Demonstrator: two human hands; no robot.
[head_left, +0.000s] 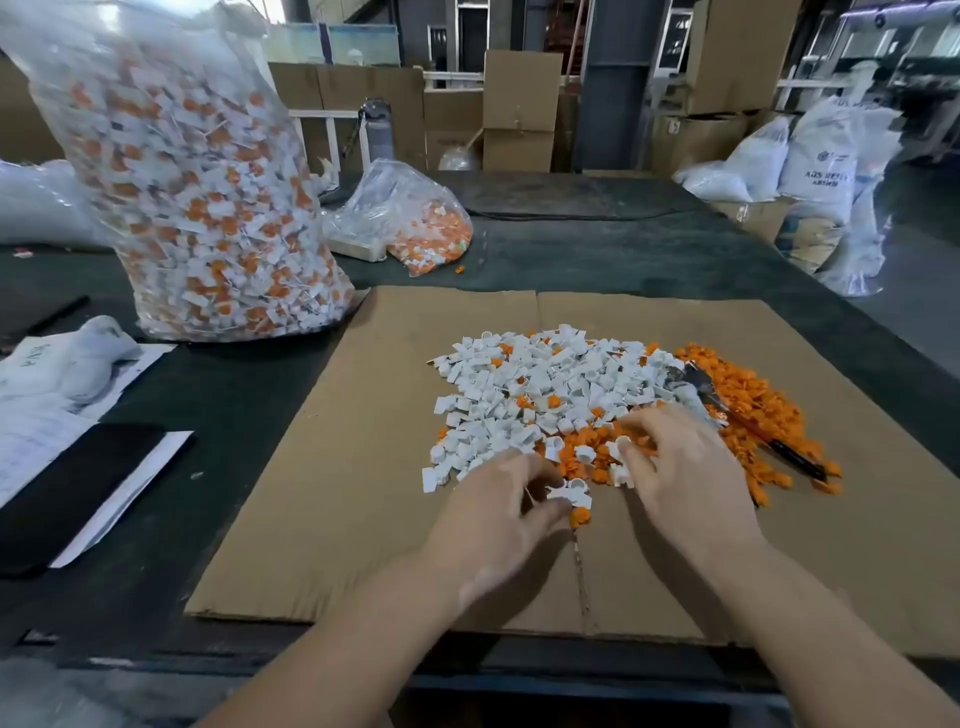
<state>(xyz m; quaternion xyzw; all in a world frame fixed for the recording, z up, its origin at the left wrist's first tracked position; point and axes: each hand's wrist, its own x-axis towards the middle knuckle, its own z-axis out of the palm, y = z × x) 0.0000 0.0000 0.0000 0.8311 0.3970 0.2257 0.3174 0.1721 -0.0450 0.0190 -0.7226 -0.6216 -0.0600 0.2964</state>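
A heap of small white plastic caps (540, 384) lies on a flat cardboard sheet (363, 467), with a heap of small orange plastic pieces (748, 395) to its right and under its near edge. My left hand (498, 514) is at the near edge of the heap, its fingers curled and pinching a white cap (571, 491) beside an orange piece (581, 515). My right hand (685, 473) lies palm down over the mixed pieces, fingers bent, fingertips touching white caps (621, 470); whether it holds one is hidden.
A tall clear bag (208, 197) full of joined white-and-orange parts stands at the back left. A smaller bag (415, 218) lies behind the cardboard. A dark-handled tool (748, 421) rests across the orange heap. Papers and a black phone (78, 488) lie at left.
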